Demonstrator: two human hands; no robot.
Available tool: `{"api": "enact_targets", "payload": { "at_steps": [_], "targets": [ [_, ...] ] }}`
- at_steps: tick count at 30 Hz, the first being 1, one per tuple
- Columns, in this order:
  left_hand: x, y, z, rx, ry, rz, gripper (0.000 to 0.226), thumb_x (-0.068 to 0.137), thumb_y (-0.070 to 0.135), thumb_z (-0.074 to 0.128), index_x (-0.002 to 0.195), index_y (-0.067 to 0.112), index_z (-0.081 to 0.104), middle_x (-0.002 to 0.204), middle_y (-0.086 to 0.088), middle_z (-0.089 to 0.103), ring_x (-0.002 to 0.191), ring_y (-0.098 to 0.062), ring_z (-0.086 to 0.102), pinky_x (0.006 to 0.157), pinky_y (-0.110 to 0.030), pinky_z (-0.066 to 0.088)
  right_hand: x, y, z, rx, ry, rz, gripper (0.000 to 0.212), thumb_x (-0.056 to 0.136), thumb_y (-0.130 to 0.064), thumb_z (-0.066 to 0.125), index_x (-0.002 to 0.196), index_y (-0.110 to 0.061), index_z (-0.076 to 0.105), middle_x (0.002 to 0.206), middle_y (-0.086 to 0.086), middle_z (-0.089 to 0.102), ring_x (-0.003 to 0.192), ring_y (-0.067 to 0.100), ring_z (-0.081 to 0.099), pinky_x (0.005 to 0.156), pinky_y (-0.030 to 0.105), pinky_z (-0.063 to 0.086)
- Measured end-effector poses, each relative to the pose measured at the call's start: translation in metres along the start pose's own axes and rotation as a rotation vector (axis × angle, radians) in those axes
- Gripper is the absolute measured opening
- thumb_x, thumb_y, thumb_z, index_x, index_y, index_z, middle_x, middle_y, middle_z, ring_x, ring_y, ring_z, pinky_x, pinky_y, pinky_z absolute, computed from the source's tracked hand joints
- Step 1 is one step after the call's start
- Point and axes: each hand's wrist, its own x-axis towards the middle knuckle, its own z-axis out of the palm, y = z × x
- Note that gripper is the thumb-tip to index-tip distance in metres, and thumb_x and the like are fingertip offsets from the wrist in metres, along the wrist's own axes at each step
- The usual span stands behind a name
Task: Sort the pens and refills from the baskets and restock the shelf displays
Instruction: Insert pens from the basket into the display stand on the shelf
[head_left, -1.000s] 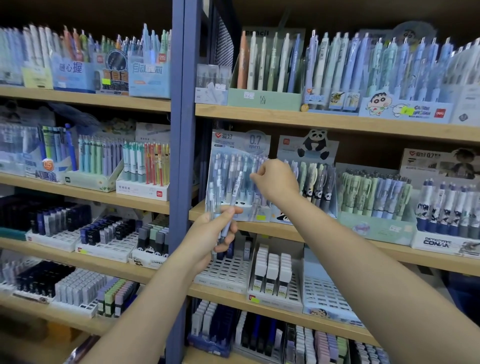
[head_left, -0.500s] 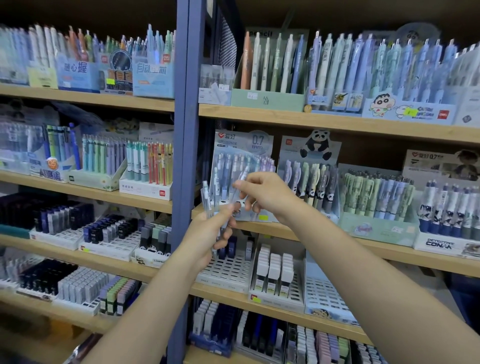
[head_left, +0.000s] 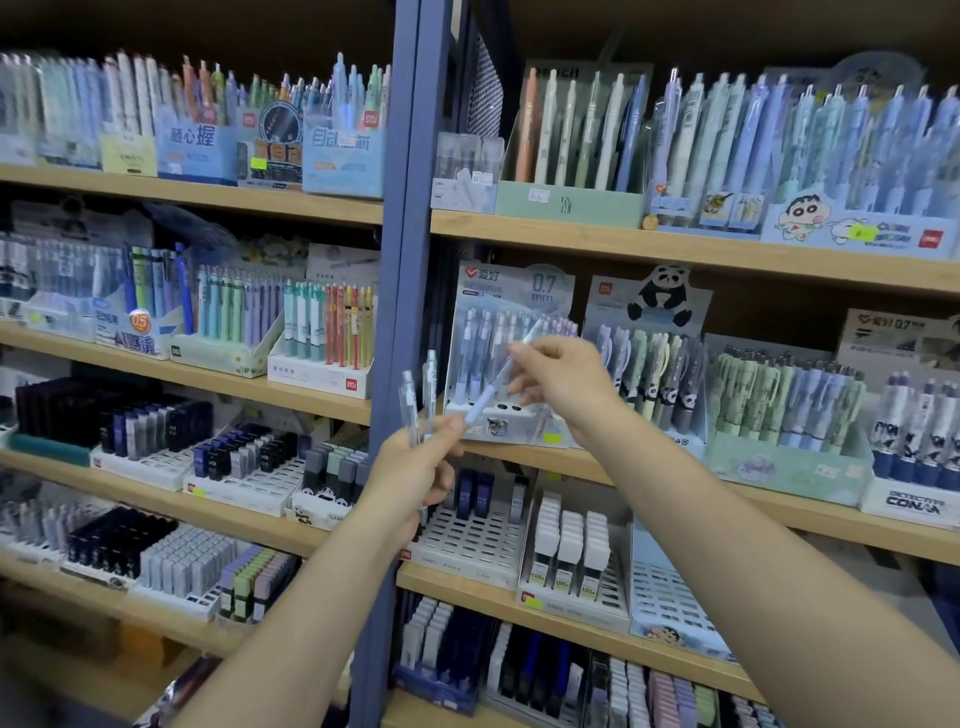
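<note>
Restock step in hand. Right hand (head_left: 563, 384) pinches one lilac pen (head_left: 493, 387) just before 0.7 display box (head_left: 511, 358); left hand (head_left: 415, 470) grips spare pens (head_left: 418, 400) left of box. Next, probably: tip into free slot.

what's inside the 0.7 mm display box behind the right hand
The 0.7 mm display box holds upright pale blue and lilac pens, with some empty holes in its front row. The right hand, pinching a pen, covers the box's right side.
</note>
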Motion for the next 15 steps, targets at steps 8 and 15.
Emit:
{"api": "enact_targets", "payload": {
  "at_steps": [8, 15],
  "targets": [
    [-0.004, 0.000, -0.011, 0.005, -0.132, -0.006, 0.023, 0.104, 0.022, 0.053, 0.118, 0.011, 0.068, 0.078, -0.003, 0.061, 0.054, -0.010, 0.045, 0.041, -0.018, 0.026, 0.016, -0.009, 0.005, -0.112, 0.132, -0.182, 0.018, 0.099, -0.010, 0.059, 0.083, -0.016, 0.064, 0.078, 0.007, 0.068, 0.070, 0.020, 0.070, 0.073, 0.037, 0.062],
    [-0.007, 0.007, -0.017, 0.048, -0.232, 0.033, 0.031, 0.104, 0.038, 0.047, 0.129, 0.029, 0.063, 0.064, -0.001, 0.047, 0.042, -0.008, 0.027, 0.041, -0.020, 0.020, 0.023, -0.015, 0.013, -0.304, 0.125, -0.212, 0.024, 0.103, -0.014, 0.052, 0.081, -0.015, 0.062, 0.079, 0.005, 0.067, 0.066, 0.015, 0.068, 0.070, 0.035, 0.061]
  ]
}}
